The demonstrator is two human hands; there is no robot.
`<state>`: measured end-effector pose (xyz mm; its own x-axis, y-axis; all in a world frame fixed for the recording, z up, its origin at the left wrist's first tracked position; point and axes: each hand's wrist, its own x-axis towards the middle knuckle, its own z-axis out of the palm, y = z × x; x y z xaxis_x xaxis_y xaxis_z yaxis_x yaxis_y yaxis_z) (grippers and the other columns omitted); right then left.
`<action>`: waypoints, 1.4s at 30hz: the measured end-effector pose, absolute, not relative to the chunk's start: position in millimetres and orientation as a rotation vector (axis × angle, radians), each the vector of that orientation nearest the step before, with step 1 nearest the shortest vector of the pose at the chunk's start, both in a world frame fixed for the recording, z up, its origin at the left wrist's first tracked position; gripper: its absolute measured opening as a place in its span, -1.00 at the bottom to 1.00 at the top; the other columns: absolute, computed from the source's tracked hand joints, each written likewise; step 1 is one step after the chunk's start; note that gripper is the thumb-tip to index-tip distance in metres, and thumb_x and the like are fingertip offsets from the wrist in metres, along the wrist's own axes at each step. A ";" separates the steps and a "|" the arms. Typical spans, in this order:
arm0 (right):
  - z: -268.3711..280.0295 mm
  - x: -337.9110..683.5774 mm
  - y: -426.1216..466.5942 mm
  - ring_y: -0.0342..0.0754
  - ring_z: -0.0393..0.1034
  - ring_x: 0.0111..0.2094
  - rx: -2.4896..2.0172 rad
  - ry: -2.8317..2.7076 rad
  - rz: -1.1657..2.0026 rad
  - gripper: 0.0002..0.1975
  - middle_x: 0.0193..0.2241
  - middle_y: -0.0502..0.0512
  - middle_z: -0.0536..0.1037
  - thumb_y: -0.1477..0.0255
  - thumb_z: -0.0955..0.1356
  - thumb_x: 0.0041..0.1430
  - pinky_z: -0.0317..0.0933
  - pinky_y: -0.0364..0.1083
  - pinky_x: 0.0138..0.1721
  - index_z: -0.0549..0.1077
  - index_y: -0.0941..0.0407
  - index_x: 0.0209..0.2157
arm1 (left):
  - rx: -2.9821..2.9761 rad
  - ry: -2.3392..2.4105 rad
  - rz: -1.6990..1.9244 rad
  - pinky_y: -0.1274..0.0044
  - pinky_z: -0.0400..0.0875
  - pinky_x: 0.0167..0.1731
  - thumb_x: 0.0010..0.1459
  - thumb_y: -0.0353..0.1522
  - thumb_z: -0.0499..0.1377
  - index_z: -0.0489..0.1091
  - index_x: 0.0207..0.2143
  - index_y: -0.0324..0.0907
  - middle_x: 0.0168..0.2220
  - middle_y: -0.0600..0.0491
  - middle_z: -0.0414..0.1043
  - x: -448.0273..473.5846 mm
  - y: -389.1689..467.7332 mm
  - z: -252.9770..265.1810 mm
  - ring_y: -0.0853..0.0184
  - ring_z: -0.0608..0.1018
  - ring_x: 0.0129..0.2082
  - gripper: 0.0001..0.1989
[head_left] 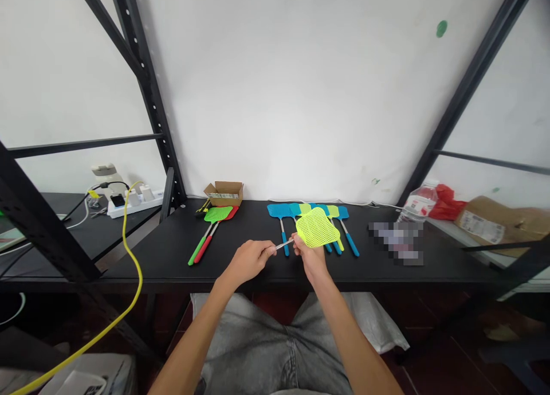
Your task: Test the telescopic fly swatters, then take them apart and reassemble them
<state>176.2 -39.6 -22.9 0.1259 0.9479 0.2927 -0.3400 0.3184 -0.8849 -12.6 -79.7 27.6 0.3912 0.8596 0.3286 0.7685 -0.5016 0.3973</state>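
A yellow fly swatter [317, 229] is held above the table between both hands, its perforated head tilted to the right. My right hand [310, 256] pinches it close to the head. Closed on the other end of its thin metal shaft is my left hand [252, 260], whose fingers hide the grip. Behind my right hand lies a row of several blue fly swatters [279, 210] and yellow ones, partly overlapping. To the left, a green fly swatter [218, 214] rests beside a red fly swatter [232, 212], handles toward me.
An open cardboard box [224, 193] stands at the back left of the black table [158, 251]. A plastic bottle [417, 203], a red bag [447, 202] and a brown package [498, 223] are at the right. A yellow cable [138, 274] hangs past the left, near a power strip [137, 203].
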 end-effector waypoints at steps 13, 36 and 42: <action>-22.1 174.7 -40.2 -0.13 0.30 -0.48 -0.742 -0.961 1.090 -0.71 -0.37 0.13 0.53 0.25 0.50 -0.08 0.15 -0.14 -0.57 0.54 0.15 -0.35 | 2.504 1.565 0.750 0.58 0.15 -0.43 0.32 -0.21 -0.07 0.46 -0.29 -0.04 -0.45 0.11 0.47 -14.8 -78.9 24.6 0.36 0.46 -0.43 -0.68; -24.6 176.7 -34.7 -0.16 0.30 -0.50 -0.737 -0.807 1.048 -0.66 -0.37 0.13 0.55 0.25 0.54 -0.16 0.16 -0.15 -0.58 0.53 0.16 -0.36 | 2.575 1.663 0.754 0.55 0.13 -0.41 0.30 -0.15 -0.02 0.53 -0.26 -0.01 -0.46 0.06 0.43 -35.3 -68.5 21.8 0.32 0.44 -0.40 -0.66; -14.4 175.9 -40.4 -0.17 0.29 -0.51 -0.717 -0.707 1.043 -0.64 -0.38 0.12 0.55 0.30 0.56 -0.23 0.16 -0.16 -0.58 0.51 0.16 -0.37 | 2.486 1.701 0.849 0.55 0.18 -0.39 0.20 -0.11 0.12 0.54 -0.26 0.02 -0.40 0.08 0.44 -44.3 -68.2 24.6 0.32 0.45 -0.35 -0.75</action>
